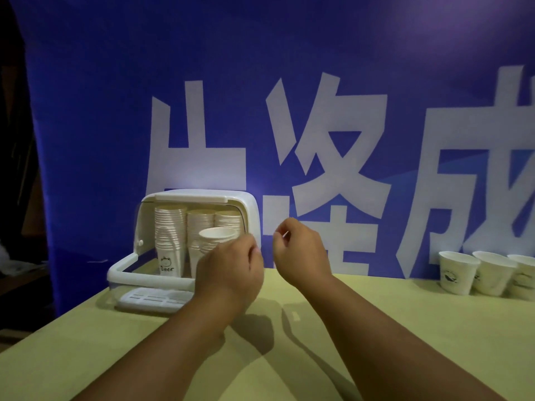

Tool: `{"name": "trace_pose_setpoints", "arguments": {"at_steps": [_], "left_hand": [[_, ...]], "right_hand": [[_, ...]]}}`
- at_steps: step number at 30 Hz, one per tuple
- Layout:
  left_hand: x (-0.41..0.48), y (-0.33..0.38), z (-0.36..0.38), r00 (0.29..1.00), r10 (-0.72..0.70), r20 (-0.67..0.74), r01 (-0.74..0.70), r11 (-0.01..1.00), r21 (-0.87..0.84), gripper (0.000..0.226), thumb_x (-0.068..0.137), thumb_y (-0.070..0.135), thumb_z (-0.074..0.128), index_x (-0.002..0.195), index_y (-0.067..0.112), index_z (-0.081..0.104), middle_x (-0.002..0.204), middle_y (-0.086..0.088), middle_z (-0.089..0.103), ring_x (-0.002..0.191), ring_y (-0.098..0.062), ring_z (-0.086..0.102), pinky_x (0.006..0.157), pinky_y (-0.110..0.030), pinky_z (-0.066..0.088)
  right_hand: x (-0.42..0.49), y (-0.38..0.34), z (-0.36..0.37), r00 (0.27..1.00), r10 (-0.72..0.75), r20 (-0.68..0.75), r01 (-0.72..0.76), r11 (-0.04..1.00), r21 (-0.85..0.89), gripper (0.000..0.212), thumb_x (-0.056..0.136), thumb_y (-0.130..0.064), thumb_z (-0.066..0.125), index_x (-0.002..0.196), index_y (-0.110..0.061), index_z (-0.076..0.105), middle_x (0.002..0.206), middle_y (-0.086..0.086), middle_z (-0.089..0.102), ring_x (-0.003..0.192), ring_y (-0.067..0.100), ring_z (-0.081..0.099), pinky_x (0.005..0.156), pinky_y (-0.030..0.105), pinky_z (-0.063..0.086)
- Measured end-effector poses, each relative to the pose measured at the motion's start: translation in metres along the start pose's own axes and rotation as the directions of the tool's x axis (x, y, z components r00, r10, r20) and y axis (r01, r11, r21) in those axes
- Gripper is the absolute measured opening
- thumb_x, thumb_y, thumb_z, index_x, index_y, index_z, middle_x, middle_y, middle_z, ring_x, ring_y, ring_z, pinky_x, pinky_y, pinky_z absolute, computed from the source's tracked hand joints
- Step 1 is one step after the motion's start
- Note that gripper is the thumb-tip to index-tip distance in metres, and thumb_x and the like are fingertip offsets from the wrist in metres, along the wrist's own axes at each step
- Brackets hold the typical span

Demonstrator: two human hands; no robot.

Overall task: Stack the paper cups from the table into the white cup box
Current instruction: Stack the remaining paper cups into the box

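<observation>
Only the head camera reaches me, so this is all from that one view. I count one white cup box (202, 195), standing on the far left part of the table (376, 328) with its front open. Inside it I see four stacks of cups: three tall stacks (170, 227) along the back, and one shorter front stack (217, 234) whose top cup shows its open mouth. A white slatted tray (150, 298) lies at the box's front edge.

My left hand (231, 270) is right in front of that front stack, back of the hand toward me, fingers curled. I cannot tell whether they grip a cup or just sit beside it. My right hand (301, 250) is raised just right of the box, apart from the left, fingers curled in with thumb and forefinger tips close together, and I see nothing between them.

Three loose paper cups (492, 273) stand upright in a row at the table's far right, against the blue banner (115, 111), well apart from both hands
</observation>
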State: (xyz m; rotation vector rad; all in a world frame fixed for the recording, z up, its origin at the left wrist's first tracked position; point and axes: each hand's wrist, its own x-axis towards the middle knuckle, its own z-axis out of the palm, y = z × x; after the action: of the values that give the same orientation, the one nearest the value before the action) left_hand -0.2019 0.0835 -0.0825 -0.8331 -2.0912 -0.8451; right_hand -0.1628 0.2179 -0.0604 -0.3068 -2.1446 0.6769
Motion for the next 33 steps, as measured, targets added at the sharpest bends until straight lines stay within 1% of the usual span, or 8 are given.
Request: {"name": "trace_pose_setpoints", "arguments": {"at_steps": [2, 5, 10, 13, 20, 25, 29, 33], "left_hand": [[-0.003, 0.014, 0.013, 0.992, -0.066, 0.110, 0.069, 0.998, -0.017, 0.021, 0.104, 0.037, 0.046, 0.087, 0.029, 0.054, 0.077, 0.011, 0.057, 0.067, -0.011, 0.054, 0.054, -0.020, 0.036], [-0.001, 0.032, 0.029, 0.977, -0.098, 0.190, 0.109, 0.993, -0.044, 0.019, 0.103, 0.039, 0.049, 0.090, 0.028, 0.057, 0.090, 0.010, 0.063, 0.077, -0.012, 0.057, 0.059, -0.019, 0.041], [0.001, 0.077, 0.060, 0.951, -0.109, 0.290, 0.125, 0.991, -0.038, 0.020, 0.101, 0.035, 0.051, 0.083, 0.026, 0.055, 0.083, 0.007, 0.062, 0.075, -0.011, 0.057, 0.060, -0.023, 0.046], [0.003, 0.109, 0.083, 0.942, -0.096, 0.321, 0.102, 0.995, -0.002, 0.023, 0.101, 0.031, 0.045, 0.082, 0.025, 0.054, 0.078, 0.005, 0.058, 0.068, -0.013, 0.054, 0.054, -0.028, 0.037], [0.008, 0.195, 0.158, 0.895, -0.096, 0.437, 0.187, 0.967, -0.172, 0.016, 0.100, 0.023, 0.049, 0.086, 0.020, 0.056, 0.084, 0.001, 0.058, 0.074, -0.017, 0.058, 0.059, -0.029, 0.046], [-0.004, 0.253, 0.210, 0.793, -0.089, 0.602, 0.273, 0.936, -0.221, 0.016, 0.101, 0.019, 0.052, 0.115, 0.018, 0.059, 0.113, -0.006, 0.060, 0.092, -0.022, 0.062, 0.079, -0.035, 0.057], [-0.002, 0.283, 0.239, 0.695, -0.029, 0.718, 0.382, 0.862, -0.335, 0.070, 0.101, 0.012, 0.056, 0.154, 0.041, 0.021, 0.139, -0.003, 0.052, 0.105, -0.019, 0.058, 0.085, -0.034, 0.055], [-0.002, 0.293, 0.268, 0.717, 0.052, 0.695, 0.165, 0.956, -0.241, 0.088, 0.103, 0.028, 0.052, 0.152, 0.059, -0.013, 0.130, -0.004, 0.057, 0.091, -0.015, 0.061, 0.079, -0.035, 0.059]], "right_hand": [[-0.004, 0.014, -0.011, 1.000, 0.020, -0.008, -0.020, 0.999, -0.041, 0.006, 0.097, -0.031, 0.059, 0.100, -0.026, 0.057, 0.087, -0.007, 0.062, 0.075, 0.011, 0.061, 0.073, 0.026, 0.057], [-0.012, 0.040, -0.035, 0.999, 0.044, 0.014, -0.042, 0.992, -0.118, 0.005, 0.096, -0.031, 0.060, 0.097, -0.028, 0.057, 0.084, -0.009, 0.060, 0.073, 0.011, 0.060, 0.070, 0.024, 0.057], [-0.019, 0.094, -0.078, 0.995, 0.094, 0.025, -0.083, 0.955, -0.284, 0.002, 0.096, -0.029, 0.059, 0.096, -0.028, 0.059, 0.082, -0.010, 0.060, 0.071, 0.009, 0.059, 0.066, 0.023, 0.055], [-0.023, 0.131, -0.104, 0.993, 0.119, 0.026, -0.104, 0.936, -0.336, 0.002, 0.096, -0.030, 0.060, 0.095, -0.028, 0.059, 0.084, -0.011, 0.060, 0.073, 0.008, 0.058, 0.069, 0.021, 0.054], [-0.024, 0.224, -0.166, 0.963, 0.268, -0.033, -0.259, 0.884, -0.389, 0.007, 0.093, -0.029, 0.066, 0.095, -0.032, 0.059, 0.090, -0.013, 0.063, 0.078, 0.006, 0.060, 0.076, 0.026, 0.058], [-0.023, 0.275, -0.199, 0.922, 0.316, -0.222, -0.384, 0.808, -0.447, 0.048, 0.085, -0.020, 0.075, 0.126, -0.029, 0.052, 0.132, -0.005, 0.045, 0.113, 0.018, 0.054, 0.092, 0.037, 0.054], [-0.022, 0.304, -0.209, 0.904, 0.379, -0.198, -0.423, 0.859, -0.288, 0.078, 0.079, -0.005, 0.074, 0.143, -0.029, 0.036, 0.156, -0.005, 0.020, 0.136, 0.026, 0.040, 0.108, 0.042, 0.040], [-0.018, 0.316, -0.217, 0.913, 0.392, -0.112, -0.407, 0.868, -0.284, 0.089, 0.087, 0.000, 0.063, 0.156, -0.024, 0.013, 0.165, -0.004, -0.002, 0.152, 0.023, 0.009, 0.119, 0.043, 0.021]]}}
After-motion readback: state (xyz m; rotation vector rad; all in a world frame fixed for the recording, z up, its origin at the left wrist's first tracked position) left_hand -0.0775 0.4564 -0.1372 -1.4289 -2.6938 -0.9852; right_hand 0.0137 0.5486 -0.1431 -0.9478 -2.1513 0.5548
